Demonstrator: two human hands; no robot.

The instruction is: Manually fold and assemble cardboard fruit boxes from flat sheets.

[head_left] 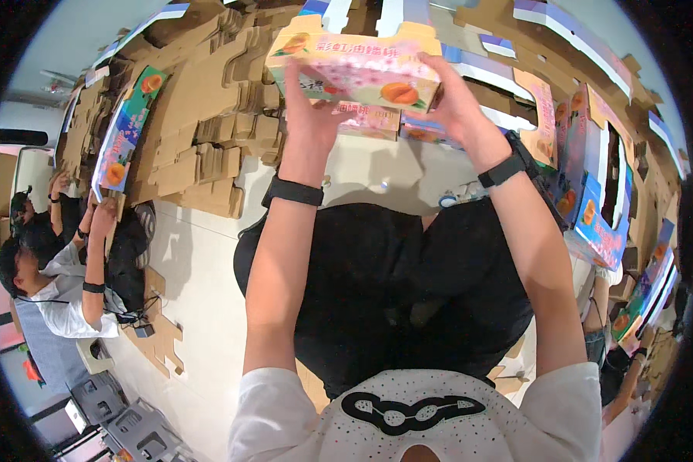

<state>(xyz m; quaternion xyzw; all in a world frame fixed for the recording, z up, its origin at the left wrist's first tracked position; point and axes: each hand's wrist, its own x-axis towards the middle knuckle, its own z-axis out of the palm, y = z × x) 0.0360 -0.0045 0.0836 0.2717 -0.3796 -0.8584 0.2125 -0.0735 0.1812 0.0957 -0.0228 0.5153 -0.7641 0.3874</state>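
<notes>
Both my hands hold a pink and yellow printed cardboard fruit box [354, 68] out in front of me, at the top of the view. My left hand [309, 108] grips its left end, the thumb across the printed side. Around the right end wraps my right hand [453, 98], its fingers partly hidden by the box. Just below and behind the held box, another pink printed box [371, 122] sits among more boxes. A black band circles each of my wrists.
Flattened brown cardboard [200, 131] lies in stacks to the left. Folded printed boxes [597, 177] stand at the right. Grey plastic crates [135, 427] are at the lower left. A co-worker [69, 285] on the left handles a green and blue printed box [131, 127]; others work nearby.
</notes>
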